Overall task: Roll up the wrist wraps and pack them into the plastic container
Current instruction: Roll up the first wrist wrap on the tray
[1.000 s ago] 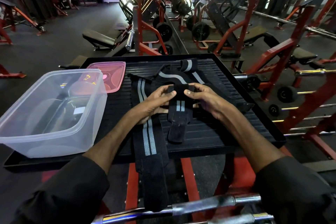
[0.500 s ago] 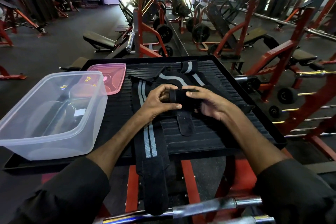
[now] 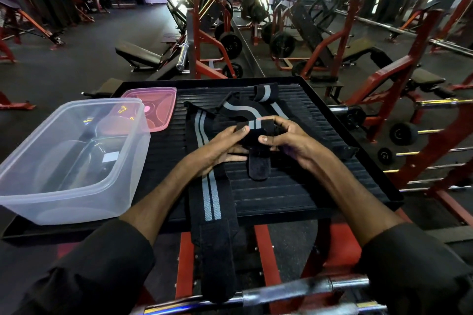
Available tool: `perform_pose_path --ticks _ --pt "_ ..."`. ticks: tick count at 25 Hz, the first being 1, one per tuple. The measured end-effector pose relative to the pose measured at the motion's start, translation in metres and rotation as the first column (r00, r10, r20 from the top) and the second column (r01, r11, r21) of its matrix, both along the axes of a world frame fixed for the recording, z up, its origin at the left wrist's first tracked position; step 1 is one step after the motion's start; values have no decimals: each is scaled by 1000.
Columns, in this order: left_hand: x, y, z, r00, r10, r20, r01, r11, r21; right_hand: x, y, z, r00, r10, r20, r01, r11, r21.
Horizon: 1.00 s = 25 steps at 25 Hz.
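A black wrist wrap with grey stripes, partly rolled (image 3: 252, 130), sits between my two hands above the black ribbed platform (image 3: 294, 186). My left hand (image 3: 222, 146) pinches its left side and my right hand (image 3: 286, 139) grips its right side; a short black tail (image 3: 258, 167) hangs below the roll. A second wrist wrap (image 3: 208, 192) lies flat under my left forearm and droops over the platform's near edge. More striped wrap (image 3: 245, 107) lies bunched behind the hands. The clear plastic container (image 3: 64, 161) stands open at the left.
A pink lid (image 3: 158, 107) lies behind the container. A chrome bar (image 3: 268, 294) crosses just below the platform's near edge. Red gym machines, benches and weight plates fill the floor behind and to the right.
The roll has grown thicker as both hands turned it; the loose tail hanging below is shorter than one second ago. A striped end now shows on top of the roll.
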<state>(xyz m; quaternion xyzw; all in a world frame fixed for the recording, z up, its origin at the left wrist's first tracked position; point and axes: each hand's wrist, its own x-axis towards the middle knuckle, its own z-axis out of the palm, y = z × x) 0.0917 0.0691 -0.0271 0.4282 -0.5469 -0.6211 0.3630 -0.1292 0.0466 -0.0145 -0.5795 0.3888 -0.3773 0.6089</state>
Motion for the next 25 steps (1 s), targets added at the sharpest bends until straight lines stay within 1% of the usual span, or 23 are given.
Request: perform_pose_path --ticks 2,4,5,8,9,10,12,14,15,17,19,22,25 --pt "0 2 -1 1000 -10 15 11 999 -42 0 1 0 1000 1 14 -1 999 -36" --pt "3 3 0 1000 16 -22 -17 998 -68 1 2 1 1000 9 4 -9 997 -81" --pt "4 4 1 999 31 -40 -35 996 -80 1 2 2 1000 25 9 -24 997 -76" --pt "2 7 4 997 61 -55 -67 991 -115 -4 0 7 981 120 149 -132 989 71" --pt "1 8 5 996 67 -55 -74 989 -131 -6 -1 9 973 132 191 -158 980 125" --pt "0 8 5 995 76 -57 -84 986 -147 -6 -2 9 972 123 202 -157 974 164" --pt "-1 7 4 992 104 -74 -115 977 -181 -5 0 9 990 92 104 -110 976 186" --pt "-1 7 4 988 139 -74 -152 963 -223 -1 3 9 995 100 3 -99 980 171" --pt "-1 7 4 986 151 -71 -164 956 -244 -1 4 9 993 113 -16 -109 981 161" --pt "-1 7 4 987 150 -59 -161 949 -270 -1 3 8 995 96 3 -96 984 149" --pt "-1 6 4 992 112 -60 -123 964 -235 -2 -1 6 997 45 63 -53 989 141" --pt "-1 6 3 997 0 -73 -6 996 -85 -1 -5 2 991 19 133 -39 989 145" --pt "0 6 1 1000 -25 -12 24 997 -67 -1 -6 0 990 1 140 -19 992 124"
